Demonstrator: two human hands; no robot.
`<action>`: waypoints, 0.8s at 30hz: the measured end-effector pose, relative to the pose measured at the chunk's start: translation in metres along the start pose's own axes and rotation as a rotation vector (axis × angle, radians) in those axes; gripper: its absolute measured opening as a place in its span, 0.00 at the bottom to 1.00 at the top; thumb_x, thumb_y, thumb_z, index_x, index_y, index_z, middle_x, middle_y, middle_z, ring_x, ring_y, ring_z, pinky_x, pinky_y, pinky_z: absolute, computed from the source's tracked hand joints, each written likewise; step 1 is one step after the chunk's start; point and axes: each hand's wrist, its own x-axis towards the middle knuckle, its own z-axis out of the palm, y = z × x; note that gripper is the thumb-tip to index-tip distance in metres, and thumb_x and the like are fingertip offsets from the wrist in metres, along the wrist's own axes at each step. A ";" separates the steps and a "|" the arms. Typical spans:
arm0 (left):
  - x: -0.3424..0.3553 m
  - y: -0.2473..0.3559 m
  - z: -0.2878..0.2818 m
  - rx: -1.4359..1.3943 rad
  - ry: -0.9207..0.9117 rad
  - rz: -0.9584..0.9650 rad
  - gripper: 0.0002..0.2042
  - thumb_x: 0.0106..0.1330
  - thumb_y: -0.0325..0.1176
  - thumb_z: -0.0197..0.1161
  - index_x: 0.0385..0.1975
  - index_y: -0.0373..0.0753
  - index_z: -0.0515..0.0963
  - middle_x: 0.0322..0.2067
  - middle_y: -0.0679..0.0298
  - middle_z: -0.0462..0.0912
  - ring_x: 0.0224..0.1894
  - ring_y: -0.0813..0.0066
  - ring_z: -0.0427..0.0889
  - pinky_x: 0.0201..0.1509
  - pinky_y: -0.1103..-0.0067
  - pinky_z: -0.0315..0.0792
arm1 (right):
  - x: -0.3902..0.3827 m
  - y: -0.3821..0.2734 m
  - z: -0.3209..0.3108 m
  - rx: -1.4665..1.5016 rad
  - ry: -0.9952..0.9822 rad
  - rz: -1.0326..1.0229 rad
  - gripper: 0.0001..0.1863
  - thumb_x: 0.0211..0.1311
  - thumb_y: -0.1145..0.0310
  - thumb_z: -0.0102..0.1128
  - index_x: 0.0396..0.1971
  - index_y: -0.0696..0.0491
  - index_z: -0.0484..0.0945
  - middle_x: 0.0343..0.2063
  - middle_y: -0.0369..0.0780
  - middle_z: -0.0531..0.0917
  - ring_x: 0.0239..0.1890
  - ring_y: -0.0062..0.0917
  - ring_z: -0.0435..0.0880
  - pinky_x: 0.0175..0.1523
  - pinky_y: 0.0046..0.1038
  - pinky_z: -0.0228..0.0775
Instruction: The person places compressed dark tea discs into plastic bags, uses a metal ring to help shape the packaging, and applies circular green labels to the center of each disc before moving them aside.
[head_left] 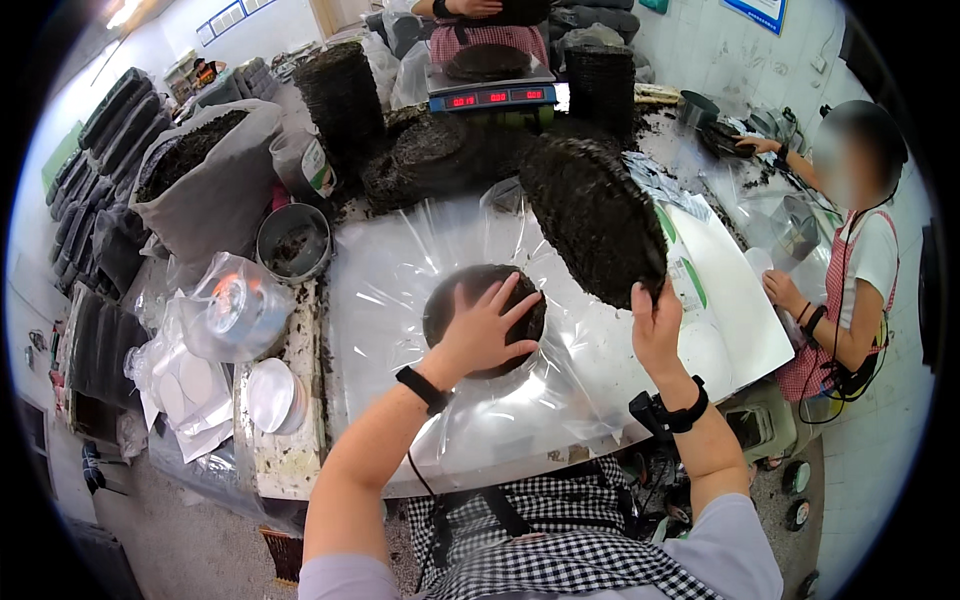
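Observation:
My left hand (480,328) lies flat with its fingers spread on a dark round disc (437,312). That disc sits in what looks like a shallow round form, on clear plastic film (385,275) that puckers into creases around it. Held up on the right is a large, rough, blackish round cake (590,215) that looks like pressed dried seaweed. My right hand (657,322) grips it by its lower edge, thumb on the near face. The cake is tilted, apart from the film, and slightly smeared by motion.
Beyond stand a scale (492,95) bearing a dark cake, and tall cake stacks (340,100). At left are a metal pot (293,243), a large sack (215,165), bagged tape rolls (235,308) and white discs (272,396). A co-worker (850,270) works at right; another person stands behind the scale.

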 end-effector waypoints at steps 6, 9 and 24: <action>-0.021 -0.045 0.023 -0.602 0.019 -0.098 0.19 0.68 0.39 0.53 0.55 0.37 0.73 0.56 0.53 0.75 0.59 0.52 0.72 0.61 0.65 0.67 | -0.009 -0.027 0.023 -0.242 -0.462 -0.665 0.38 0.49 0.70 0.65 0.63 0.60 0.63 0.63 0.47 0.68 0.65 0.38 0.68 0.66 0.38 0.62; -0.062 -0.058 0.006 -1.822 0.448 -0.537 0.19 0.71 0.35 0.50 0.58 0.34 0.69 0.55 0.56 0.75 0.55 0.64 0.75 0.56 0.69 0.72 | -0.031 -0.011 0.060 -0.584 -0.689 -0.773 0.41 0.46 0.62 0.69 0.63 0.55 0.65 0.63 0.44 0.68 0.65 0.39 0.67 0.67 0.41 0.59; -0.074 -0.053 -0.006 -1.647 0.422 -0.622 0.23 0.69 0.29 0.53 0.64 0.36 0.61 0.51 0.63 0.75 0.48 0.76 0.76 0.46 0.75 0.76 | -0.033 -0.022 0.088 -0.562 -0.792 -0.810 0.31 0.54 0.53 0.64 0.56 0.52 0.72 0.56 0.42 0.75 0.59 0.38 0.73 0.59 0.38 0.67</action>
